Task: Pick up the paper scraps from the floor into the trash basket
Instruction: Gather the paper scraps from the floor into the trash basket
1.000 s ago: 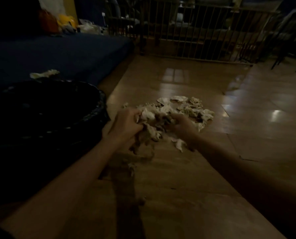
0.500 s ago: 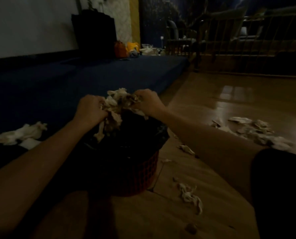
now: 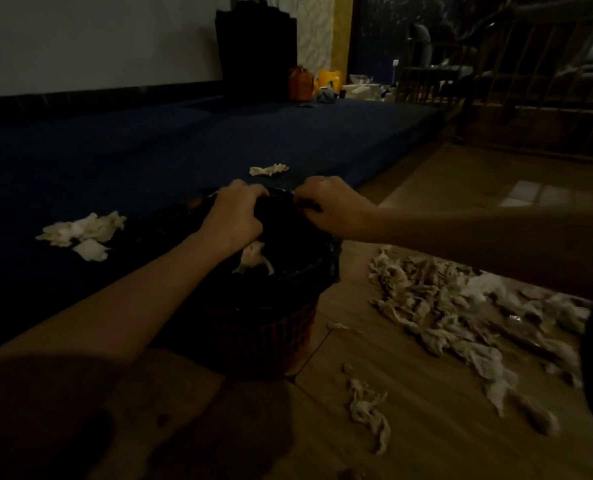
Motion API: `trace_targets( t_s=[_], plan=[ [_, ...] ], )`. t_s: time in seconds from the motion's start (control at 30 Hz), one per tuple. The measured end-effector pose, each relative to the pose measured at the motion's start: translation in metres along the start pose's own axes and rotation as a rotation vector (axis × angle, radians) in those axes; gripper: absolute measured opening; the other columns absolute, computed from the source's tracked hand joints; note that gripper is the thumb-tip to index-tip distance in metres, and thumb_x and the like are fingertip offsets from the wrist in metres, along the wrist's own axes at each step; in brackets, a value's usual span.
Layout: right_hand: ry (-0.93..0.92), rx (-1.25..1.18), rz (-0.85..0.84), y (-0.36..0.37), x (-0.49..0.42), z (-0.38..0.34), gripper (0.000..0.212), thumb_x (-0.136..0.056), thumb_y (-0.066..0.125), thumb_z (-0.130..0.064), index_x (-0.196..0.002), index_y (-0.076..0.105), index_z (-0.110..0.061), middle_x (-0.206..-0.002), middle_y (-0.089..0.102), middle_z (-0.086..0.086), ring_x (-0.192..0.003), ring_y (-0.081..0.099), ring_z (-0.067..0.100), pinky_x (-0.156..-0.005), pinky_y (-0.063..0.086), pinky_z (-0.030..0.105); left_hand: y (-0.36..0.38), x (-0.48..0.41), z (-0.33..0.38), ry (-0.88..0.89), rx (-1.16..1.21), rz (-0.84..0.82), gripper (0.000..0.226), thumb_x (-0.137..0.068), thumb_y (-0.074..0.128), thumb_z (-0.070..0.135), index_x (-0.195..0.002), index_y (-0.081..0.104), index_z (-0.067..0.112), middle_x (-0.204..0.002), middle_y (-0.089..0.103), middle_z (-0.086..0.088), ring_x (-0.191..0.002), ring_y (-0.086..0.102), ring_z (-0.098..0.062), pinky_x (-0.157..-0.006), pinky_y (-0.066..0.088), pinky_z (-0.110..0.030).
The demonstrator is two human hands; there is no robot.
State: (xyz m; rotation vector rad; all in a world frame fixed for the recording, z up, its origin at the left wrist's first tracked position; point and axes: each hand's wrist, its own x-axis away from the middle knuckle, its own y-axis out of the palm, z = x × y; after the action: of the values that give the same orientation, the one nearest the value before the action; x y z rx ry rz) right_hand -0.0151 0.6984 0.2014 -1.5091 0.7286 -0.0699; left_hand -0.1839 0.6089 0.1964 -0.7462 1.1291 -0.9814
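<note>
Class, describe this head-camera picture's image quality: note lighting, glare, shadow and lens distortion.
Head view: dim and underexposed; the trash basket interior reads almost black around both hands, left hand, right hand. Window glare reflects on the wooden floor. A dark shadow fills the lower left. Wide-angle bending curves the railing.

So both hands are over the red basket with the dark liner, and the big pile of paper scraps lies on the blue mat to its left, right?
Not quite. In the head view, both hands, left hand and right hand, are over the red basket, but the big pile of paper scraps lies on the wooden floor to its right. The blue mat holds only a few scraps.
</note>
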Motion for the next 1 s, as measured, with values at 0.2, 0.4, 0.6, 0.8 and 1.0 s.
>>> trace_targets(
  t_s=[0.2, 0.4, 0.6, 0.8, 1.0],
  plan=[
    [0.04, -0.062, 0.318, 0.043, 0.094, 0.063, 0.022, -0.084, 0.041, -0.011, -0.099, 0.057, -0.009, -0.096, 0.058, 0.011, -0.087, 0.051, 0.028, -0.069, 0.044, 0.038, 0.035, 0.044, 0.083, 0.246, 0.083, 0.35, 0.018, -0.081, 0.054, -0.001, -0.095, 0.063, 0.006, -0.096, 0.059, -0.011, -0.092, 0.056, -0.018, -0.082, 0.042, -0.02],
    [0.108, -0.146, -0.313, 0.177, 0.162, 0.086, 0.038, -0.089, 0.047, -0.007, -0.127, 0.049, -0.007, -0.14, 0.044, 0.018, -0.129, 0.038, 0.034, -0.101, 0.029, 0.04, 0.176, 0.137, 0.108, 0.045, 0.057, -0.452, 0.046, -0.087, 0.053, 0.017, -0.13, 0.043, 0.029, -0.14, 0.038, 0.0, -0.127, 0.042, -0.019, -0.104, 0.04, -0.032],
    [0.129, -0.173, -0.424, 0.235, 0.171, 0.088, 0.033, -0.089, 0.044, -0.019, -0.12, 0.053, -0.011, -0.132, 0.051, 0.012, -0.111, 0.05, 0.036, -0.093, 0.043, 0.043, 0.261, 0.175, 0.114, -0.095, -0.098, -0.739, 0.072, -0.085, 0.058, 0.033, -0.141, 0.014, 0.046, -0.154, 0.015, -0.002, -0.136, 0.024, -0.032, -0.108, 0.031, -0.041],
    [0.303, -0.384, -0.076, 0.244, 0.214, 0.102, 0.021, -0.091, 0.051, -0.015, -0.077, 0.064, -0.008, -0.085, 0.064, 0.01, -0.083, 0.056, 0.025, -0.068, 0.038, 0.026, 0.288, 0.158, 0.13, -0.339, 0.036, -0.543, 0.04, -0.082, 0.061, 0.042, -0.119, 0.054, 0.03, -0.152, 0.026, -0.007, -0.13, 0.034, -0.027, -0.101, 0.039, -0.036],
    [0.45, -0.519, -0.043, 0.226, 0.235, 0.12, 0.016, -0.084, 0.058, -0.001, -0.071, 0.067, -0.006, -0.078, 0.066, 0.012, -0.076, 0.061, 0.029, -0.065, 0.035, 0.026, 0.299, 0.146, 0.132, -0.46, 0.151, -0.277, 0.013, -0.084, 0.061, 0.009, -0.088, 0.062, 0.021, -0.116, 0.052, 0.004, -0.082, 0.053, -0.004, -0.058, 0.045, -0.015]
  ],
)
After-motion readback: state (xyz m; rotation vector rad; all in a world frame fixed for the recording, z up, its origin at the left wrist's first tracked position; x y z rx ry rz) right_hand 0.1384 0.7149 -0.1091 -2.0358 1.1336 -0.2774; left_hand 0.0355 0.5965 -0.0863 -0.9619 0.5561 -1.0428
